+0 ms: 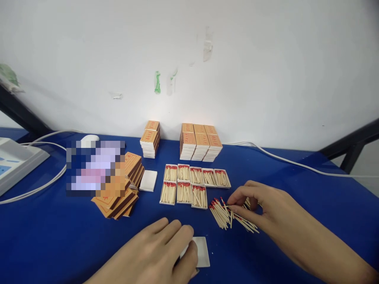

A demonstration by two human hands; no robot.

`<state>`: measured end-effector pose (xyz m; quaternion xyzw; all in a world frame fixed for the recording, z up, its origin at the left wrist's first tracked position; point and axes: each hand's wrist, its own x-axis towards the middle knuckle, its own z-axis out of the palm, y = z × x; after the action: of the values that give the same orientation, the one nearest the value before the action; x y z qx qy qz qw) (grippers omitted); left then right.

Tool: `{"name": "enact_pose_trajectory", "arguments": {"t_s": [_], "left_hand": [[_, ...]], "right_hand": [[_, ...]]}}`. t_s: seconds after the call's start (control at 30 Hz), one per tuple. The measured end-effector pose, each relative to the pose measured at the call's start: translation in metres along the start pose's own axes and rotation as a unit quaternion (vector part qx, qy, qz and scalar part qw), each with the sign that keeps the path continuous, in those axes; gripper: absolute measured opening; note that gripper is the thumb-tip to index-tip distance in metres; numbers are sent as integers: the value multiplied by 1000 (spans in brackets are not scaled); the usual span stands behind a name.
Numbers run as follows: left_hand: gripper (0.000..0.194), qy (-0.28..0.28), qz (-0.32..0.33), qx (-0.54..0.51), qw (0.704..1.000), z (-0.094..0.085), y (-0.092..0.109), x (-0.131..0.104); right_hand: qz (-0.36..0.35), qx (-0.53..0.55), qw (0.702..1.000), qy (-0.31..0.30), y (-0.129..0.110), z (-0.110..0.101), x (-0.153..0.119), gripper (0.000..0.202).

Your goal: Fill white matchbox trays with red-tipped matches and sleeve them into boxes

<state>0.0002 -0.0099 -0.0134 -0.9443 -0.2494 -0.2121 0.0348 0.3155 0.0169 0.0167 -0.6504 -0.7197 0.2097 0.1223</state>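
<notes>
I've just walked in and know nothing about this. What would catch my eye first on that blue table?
Probably the filled match trays, two neat rows of red-tipped matches at the middle of the blue table. Just to their right, the right hand pinches at a loose pile of matches, while the left hand rests on an empty white tray at the near edge. Behind, stacks of orange matchboxes stand against the wall.

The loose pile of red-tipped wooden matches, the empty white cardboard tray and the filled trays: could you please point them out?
Loose pile of red-tipped wooden matches (220, 214), head view: the bundle's middle.
Empty white cardboard tray (202, 252), head view: bare inner floor.
Filled trays (184, 192), head view: front row's middle tray.
</notes>
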Motion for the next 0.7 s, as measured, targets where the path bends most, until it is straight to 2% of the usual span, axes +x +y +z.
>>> {"name": "enact_pose_trajectory", "arguments": {"t_s": [0.4,0.57,0.7], "left_hand": [[8,-1,-1,-3,1000,1,1,1],[17,14,-5,-1,1000,0,0,1],[11,-6,-5,-9,1000,1,0,0]], "right_hand": [[15,-13,1000,0,7,-3,0,23],[36,-9,999,7,-1,-5,1,31],[26,-3,1000,12,-12,0,3,30]]}}
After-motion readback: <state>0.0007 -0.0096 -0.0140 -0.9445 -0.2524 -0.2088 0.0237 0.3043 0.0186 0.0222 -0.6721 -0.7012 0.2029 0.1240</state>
